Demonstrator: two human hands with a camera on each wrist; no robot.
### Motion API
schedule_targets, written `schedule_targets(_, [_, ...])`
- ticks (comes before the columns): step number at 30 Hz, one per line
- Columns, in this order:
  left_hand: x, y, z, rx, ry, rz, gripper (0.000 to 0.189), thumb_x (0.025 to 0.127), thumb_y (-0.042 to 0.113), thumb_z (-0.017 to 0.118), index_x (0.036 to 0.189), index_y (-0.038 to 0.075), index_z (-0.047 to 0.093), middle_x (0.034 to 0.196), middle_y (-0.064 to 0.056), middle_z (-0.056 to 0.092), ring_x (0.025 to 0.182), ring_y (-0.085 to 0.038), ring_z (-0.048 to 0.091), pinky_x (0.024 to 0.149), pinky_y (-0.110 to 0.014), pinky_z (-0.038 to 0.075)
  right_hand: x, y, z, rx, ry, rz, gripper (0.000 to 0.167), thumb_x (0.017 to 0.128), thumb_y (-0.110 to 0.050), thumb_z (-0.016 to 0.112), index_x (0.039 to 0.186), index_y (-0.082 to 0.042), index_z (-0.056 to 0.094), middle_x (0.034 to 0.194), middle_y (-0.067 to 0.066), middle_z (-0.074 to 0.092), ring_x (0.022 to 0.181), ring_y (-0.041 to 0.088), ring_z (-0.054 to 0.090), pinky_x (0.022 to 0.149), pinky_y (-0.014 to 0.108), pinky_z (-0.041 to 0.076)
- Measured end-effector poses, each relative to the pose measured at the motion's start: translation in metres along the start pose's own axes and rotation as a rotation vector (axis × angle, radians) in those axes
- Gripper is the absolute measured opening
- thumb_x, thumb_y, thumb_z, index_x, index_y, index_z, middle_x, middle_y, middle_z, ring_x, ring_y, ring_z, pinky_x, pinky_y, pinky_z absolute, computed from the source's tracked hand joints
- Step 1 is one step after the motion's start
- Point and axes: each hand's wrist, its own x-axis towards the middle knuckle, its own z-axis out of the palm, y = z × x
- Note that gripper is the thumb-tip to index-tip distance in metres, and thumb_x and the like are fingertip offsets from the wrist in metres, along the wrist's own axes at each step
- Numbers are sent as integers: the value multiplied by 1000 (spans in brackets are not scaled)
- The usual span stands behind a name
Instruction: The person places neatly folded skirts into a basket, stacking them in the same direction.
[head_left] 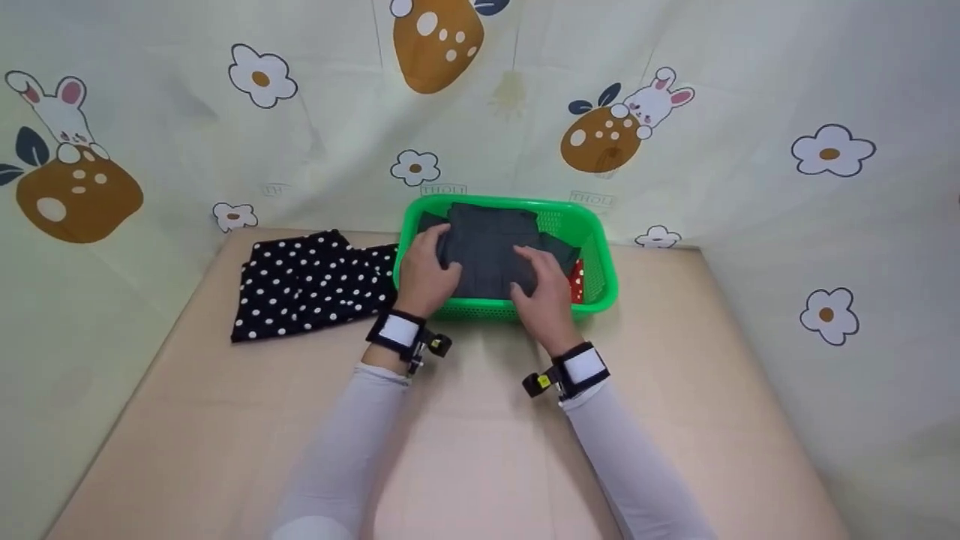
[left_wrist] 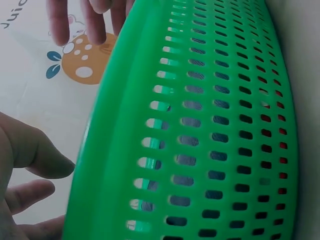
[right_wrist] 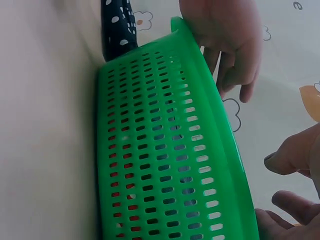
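Note:
A green plastic basket (head_left: pixel 604 289) with slotted walls stands at the back of the table. Folded dark grey cloth (head_left: pixel 487 251) lies in it, rising to the rim. At the right end, a bit of red cloth with white dots (head_left: pixel 577 283) peeks out from under the grey. My left hand (head_left: pixel 429 276) hovers over the left part of the grey cloth, fingers spread and loosely bent. Over its right part is my right hand (head_left: pixel 546 300), thumb and fingers apart. Both wrist views show fingers above the rim, with nothing held between them.
Black cloth with white polka dots (head_left: pixel 300 289) lies flat left of the basket, its right edge against the basket's side. The table (head_left: pixel 480 450) has a beige cover. Behind it hangs a pale curtain (head_left: pixel 510 135) printed with rabbits, fruit and flowers.

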Motion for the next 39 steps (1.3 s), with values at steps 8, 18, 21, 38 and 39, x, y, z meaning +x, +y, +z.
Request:
schedule_targets(8, [2,-8,-7,77,-17,19,59,96,13,66,153,7,53,152,-19,56,142,-37,53,119,-52,45,-8,-12,8,39,29,-64,46,94,-5,75,138,-9,66,138,9,67,131,25,63,112,44,55])
schedule_targets(18, [-12,-47,-66,24,212,44,53,97,16,72,144,-1,56,142,-22,64,134,-40,58,115,-54,47,-22,-50,46,143,-12,-199,42,94,-5,74,135,-8,66,132,10,67,127,22,65,107,41,58])
schedule_targets(21, [-16,-62,-86,54,207,-38,54,98,21,72,146,1,55,145,-22,62,137,-39,56,117,-54,45,-27,-63,61,182,-40,-209,42,93,-1,73,134,-7,66,130,13,67,125,26,66,104,43,60])
schedule_targets(38, [-31,-148,-183,489,-168,-567,67,95,22,71,144,-17,48,140,-47,47,128,-65,48,106,-77,42,-63,-103,143,236,-310,63,46,93,-1,72,138,-5,64,135,15,66,122,31,66,99,31,62])
schedule_targets(39, [-34,-151,-185,483,-179,-552,67,94,23,74,141,-18,50,137,-46,49,126,-63,50,103,-74,46,-65,-101,146,217,-317,90,45,92,-2,73,137,-5,65,134,16,66,120,32,67,98,32,62])
